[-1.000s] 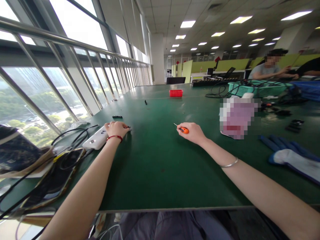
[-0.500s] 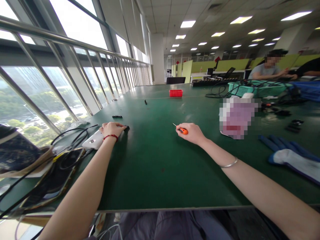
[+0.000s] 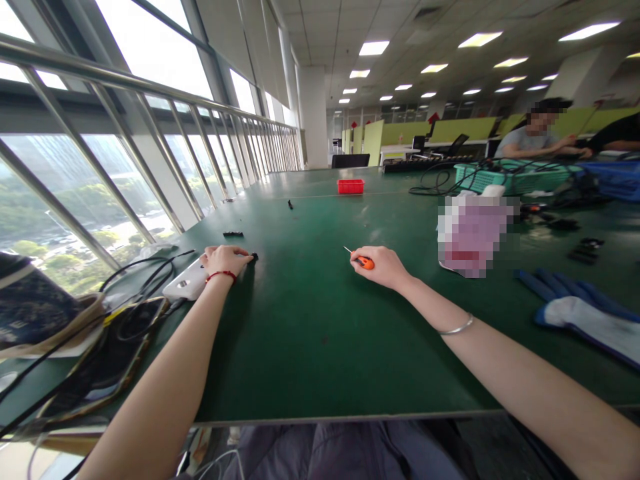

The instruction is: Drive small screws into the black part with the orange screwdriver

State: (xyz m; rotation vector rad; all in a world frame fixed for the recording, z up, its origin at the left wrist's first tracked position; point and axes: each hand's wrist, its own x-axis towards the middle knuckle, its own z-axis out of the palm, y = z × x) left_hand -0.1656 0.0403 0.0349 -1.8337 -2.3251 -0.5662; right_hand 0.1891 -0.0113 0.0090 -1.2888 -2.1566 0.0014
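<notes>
My right hand (image 3: 383,265) is closed around a screwdriver (image 3: 366,263) with an orange and black handle. Its thin metal shaft sticks out past my fingers to the upper left, above the green tabletop (image 3: 310,347). On the left, my left hand (image 3: 225,259) pinches a small black part (image 3: 255,257) at the fingertips, low over the table. Most of that part is hidden, so its kind is unclear. Beside this hand, partly under the wrist, lies a white device (image 3: 186,283). A short black strip (image 3: 233,234) rests just beyond it.
A small red bin (image 3: 351,187) stands at the far middle, with a tiny black piece (image 3: 290,205) to its left. Blue-and-white gloves (image 3: 583,317) lie right. Behind them are a green basket (image 3: 520,179) with cables and a seated person. A phone (image 3: 107,360) and cables lie left.
Both hands stay almost where they were, with the same things in them. The black part at my left fingertips has turned slightly. The whole view has shifted very little.
</notes>
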